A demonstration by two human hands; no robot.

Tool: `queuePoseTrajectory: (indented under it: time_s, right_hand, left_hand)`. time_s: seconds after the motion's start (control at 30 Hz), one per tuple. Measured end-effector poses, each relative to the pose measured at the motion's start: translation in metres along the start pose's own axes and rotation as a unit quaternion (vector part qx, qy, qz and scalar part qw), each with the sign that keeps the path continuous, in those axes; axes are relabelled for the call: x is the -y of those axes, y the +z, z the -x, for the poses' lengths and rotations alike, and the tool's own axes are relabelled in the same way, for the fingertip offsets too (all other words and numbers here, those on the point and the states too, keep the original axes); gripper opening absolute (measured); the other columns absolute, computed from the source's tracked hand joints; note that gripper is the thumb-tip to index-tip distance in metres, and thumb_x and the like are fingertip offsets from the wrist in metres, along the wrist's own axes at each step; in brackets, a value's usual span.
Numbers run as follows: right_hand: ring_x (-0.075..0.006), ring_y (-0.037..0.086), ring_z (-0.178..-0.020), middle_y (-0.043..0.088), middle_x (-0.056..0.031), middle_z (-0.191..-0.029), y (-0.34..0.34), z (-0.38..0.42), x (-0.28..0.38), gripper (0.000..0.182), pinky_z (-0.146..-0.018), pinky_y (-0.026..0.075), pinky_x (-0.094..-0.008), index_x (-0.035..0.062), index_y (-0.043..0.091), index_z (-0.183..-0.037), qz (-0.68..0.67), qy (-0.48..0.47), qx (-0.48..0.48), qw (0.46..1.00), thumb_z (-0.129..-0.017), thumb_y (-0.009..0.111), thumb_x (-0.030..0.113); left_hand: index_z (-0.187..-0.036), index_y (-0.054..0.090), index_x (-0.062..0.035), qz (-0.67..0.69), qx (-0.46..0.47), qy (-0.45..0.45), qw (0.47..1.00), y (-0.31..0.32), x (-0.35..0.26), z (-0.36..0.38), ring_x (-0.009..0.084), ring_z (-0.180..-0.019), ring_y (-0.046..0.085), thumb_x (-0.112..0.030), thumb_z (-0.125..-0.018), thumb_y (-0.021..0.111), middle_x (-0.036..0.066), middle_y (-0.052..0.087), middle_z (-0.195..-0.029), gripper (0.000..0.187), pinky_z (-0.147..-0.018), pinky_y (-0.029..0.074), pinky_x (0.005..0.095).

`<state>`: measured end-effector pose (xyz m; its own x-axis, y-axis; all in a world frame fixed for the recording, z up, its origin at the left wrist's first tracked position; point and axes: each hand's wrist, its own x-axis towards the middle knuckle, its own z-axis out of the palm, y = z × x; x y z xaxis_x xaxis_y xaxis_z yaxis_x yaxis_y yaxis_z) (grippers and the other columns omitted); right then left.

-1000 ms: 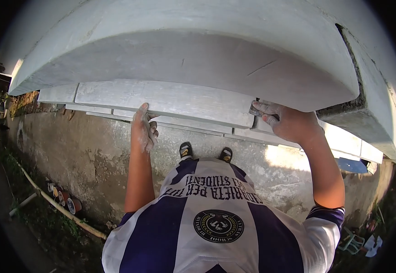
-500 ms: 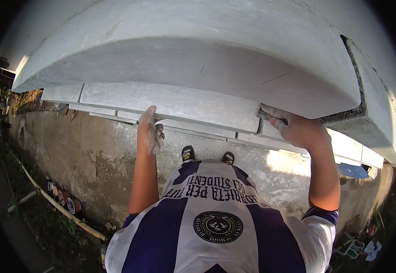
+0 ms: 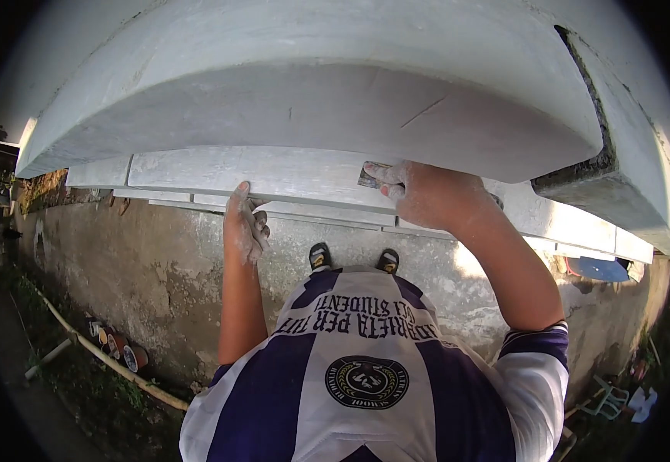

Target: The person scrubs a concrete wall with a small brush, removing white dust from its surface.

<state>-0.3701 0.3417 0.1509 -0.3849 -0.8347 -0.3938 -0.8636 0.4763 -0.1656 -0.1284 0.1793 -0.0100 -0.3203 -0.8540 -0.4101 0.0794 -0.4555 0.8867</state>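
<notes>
A long pale slab ledge [image 3: 296,179] with a whitish, streaked surface runs across in front of me. My right hand [image 3: 431,192] is closed around a putty knife, its fingers stretched along the flat metal blade [image 3: 369,176], which lies against the ledge's surface. The handle is mostly hidden by the hand. At the ledge's front edge, my left hand [image 3: 246,222] has its thumb on the edge and its fingers curled below. Both hands are dusted with whitish powder.
A thick pale overhang [image 3: 304,112] juts out above the ledge, with a dark gap at its right end. Lower slabs step down to a rough concrete surface [image 3: 296,246] where my feet stand. A bamboo pole [image 3: 104,354] and several pots [image 3: 135,356] are lower left.
My right hand has moved left along the ledge with the putty knife, from the slab's right-hand joint towards its middle. My left hand stays at the front edge.
</notes>
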Motion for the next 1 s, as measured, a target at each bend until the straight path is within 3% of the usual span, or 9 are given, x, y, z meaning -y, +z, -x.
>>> queuePoseTrajectory:
  time_s: [0.07, 0.17, 0.27, 0.47, 0.57, 0.6, 0.77, 0.87, 1.0]
  right_hand:
    - [-0.0272, 0.064, -0.111, 0.07, -0.0114, -0.115, -0.006, 0.019, -0.018, 0.039, -0.099, 0.049, -0.0397, 0.0114, 0.066, -0.128, 0.018, -0.005, 0.033, 0.999, -0.091, 0.063, 0.02]
    - [-0.0256, 0.062, -0.116, 0.069, -0.0051, -0.122, 0.019, 0.03, -0.06, 0.039, -0.102, 0.047, -0.0383, 0.0171, 0.066, -0.13, -0.047, -0.048, -0.045, 0.997, -0.091, 0.063, 0.017]
    - [-0.0254, 0.062, -0.117, 0.068, -0.0057, -0.124, 0.023, 0.039, -0.068, 0.038, -0.103, 0.046, -0.0378, 0.0163, 0.067, -0.128, -0.022, -0.044, -0.098, 0.994, -0.09, 0.064, 0.016]
    - [-0.0268, 0.065, -0.111, 0.071, -0.0068, -0.114, 0.013, 0.019, -0.026, 0.036, -0.1, 0.049, -0.0392, 0.0164, 0.068, -0.127, -0.018, -0.077, -0.045, 0.996, -0.093, 0.061, 0.026]
    - [-0.0318, 0.068, -0.095, 0.073, -0.0119, -0.1, 0.028, -0.007, 0.004, 0.031, -0.089, 0.053, -0.042, 0.0345, 0.069, -0.124, 0.019, -0.03, 0.017, 0.999, -0.095, 0.06, 0.039]
    - [-0.0318, 0.068, -0.093, 0.073, -0.0124, -0.099, 0.03, -0.008, 0.003, 0.031, -0.088, 0.053, -0.0422, 0.0346, 0.069, -0.124, 0.016, -0.025, 0.02, 0.999, -0.095, 0.06, 0.039]
    - [-0.0331, 0.068, -0.089, 0.072, -0.0149, -0.095, 0.026, 0.027, -0.029, 0.031, -0.085, 0.054, -0.0433, 0.0337, 0.07, -0.124, -0.033, -0.047, -0.046, 0.997, -0.094, 0.061, 0.037]
    - [-0.0316, 0.069, -0.097, 0.072, -0.0118, -0.106, 0.029, 0.049, -0.07, 0.038, -0.086, 0.056, -0.0449, 0.0373, 0.061, -0.134, 0.027, -0.007, -0.035, 0.999, -0.097, 0.054, 0.038]
    - [-0.0319, 0.069, -0.097, 0.071, -0.0118, -0.108, 0.025, 0.053, -0.077, 0.038, -0.086, 0.057, -0.0427, 0.0401, 0.059, -0.135, 0.007, 0.017, -0.004, 1.0, -0.097, 0.053, 0.04]
  left_hand:
    - [-0.122, 0.046, -0.0009, 0.005, -0.001, 0.001, 1.0, 0.0, 0.002, 0.0, 0.0055, -0.051, 0.044, -0.054, -0.087, 0.066, 0.012, 0.053, -0.097, 0.066, -0.036, 0.036, 0.0203]
    - [-0.118, 0.048, -0.003, 0.01, -0.011, 0.003, 1.0, 0.001, 0.0, 0.002, 0.0057, -0.05, 0.044, -0.053, -0.087, 0.067, 0.01, 0.055, -0.093, 0.061, -0.037, 0.036, 0.0202]
    - [-0.11, 0.052, -0.0059, 0.006, -0.02, 0.001, 1.0, 0.002, 0.002, 0.001, 0.0056, -0.051, 0.046, -0.053, -0.088, 0.066, 0.007, 0.058, -0.087, 0.054, -0.037, 0.037, 0.02]
    - [-0.107, 0.053, -0.0066, 0.009, -0.015, 0.002, 1.0, 0.0, 0.003, -0.003, 0.006, -0.05, 0.045, -0.053, -0.088, 0.066, 0.007, 0.058, -0.086, 0.052, -0.038, 0.036, 0.0207]
    - [-0.108, 0.053, -0.0064, 0.006, -0.02, 0.002, 1.0, 0.002, 0.003, 0.0, 0.0061, -0.05, 0.046, -0.054, -0.088, 0.066, 0.007, 0.058, -0.087, 0.053, -0.038, 0.036, 0.0208]
    - [-0.108, 0.053, -0.0065, 0.005, -0.02, 0.002, 1.0, 0.001, 0.003, 0.0, 0.0061, -0.05, 0.046, -0.054, -0.088, 0.066, 0.007, 0.058, -0.087, 0.053, -0.038, 0.036, 0.0208]
    - [-0.113, 0.05, -0.0044, 0.003, -0.012, -0.004, 1.0, 0.0, 0.002, -0.003, 0.006, -0.051, 0.045, -0.055, -0.087, 0.066, 0.008, 0.056, -0.091, 0.059, -0.037, 0.036, 0.0207]
    - [-0.121, 0.046, 0.0004, 0.01, -0.013, -0.006, 1.0, -0.002, 0.004, -0.004, 0.0056, -0.051, 0.044, -0.053, -0.089, 0.065, 0.012, 0.053, -0.096, 0.065, -0.035, 0.036, 0.0202]
    - [-0.121, 0.046, 0.0003, 0.01, -0.012, 0.004, 1.0, 0.001, 0.003, -0.003, 0.0055, -0.05, 0.044, -0.054, -0.089, 0.065, 0.012, 0.053, -0.096, 0.066, -0.035, 0.037, 0.0201]
